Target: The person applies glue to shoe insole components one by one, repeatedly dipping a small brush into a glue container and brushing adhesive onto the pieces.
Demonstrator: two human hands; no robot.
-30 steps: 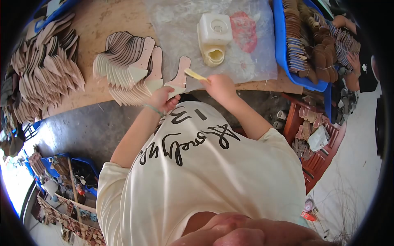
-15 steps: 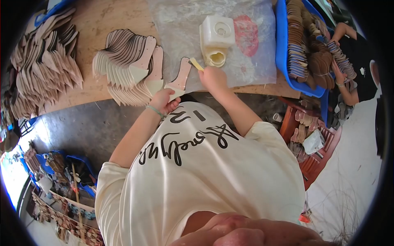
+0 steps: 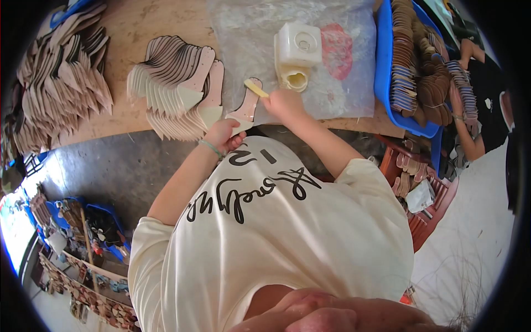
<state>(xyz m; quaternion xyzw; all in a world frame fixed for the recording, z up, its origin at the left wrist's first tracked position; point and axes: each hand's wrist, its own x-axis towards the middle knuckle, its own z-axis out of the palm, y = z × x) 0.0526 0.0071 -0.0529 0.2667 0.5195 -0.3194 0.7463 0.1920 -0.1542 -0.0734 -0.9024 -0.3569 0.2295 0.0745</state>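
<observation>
My left hand is closed on the wide, cream end of a pink insole, pinching it at the table's front edge. In my right hand is a flat yellow brush, lying across the narrow heel end of the insole. Whether its tip touches the surface I cannot tell. Just beyond my right hand, a white plastic container has a yellowed open spout facing me. Left of the insole, a fanned stack of similar insoles overlaps another fanned stack.
Clouded plastic sheeting with a pink patch covers part of the wooden table. More insoles lie far left. A blue crate of brown soles stands right, beside another person's arm.
The brush has swung left from the heel's right edge to lie across the heel end. My left hand keeps its hold on the insole. The view has shifted slightly.
</observation>
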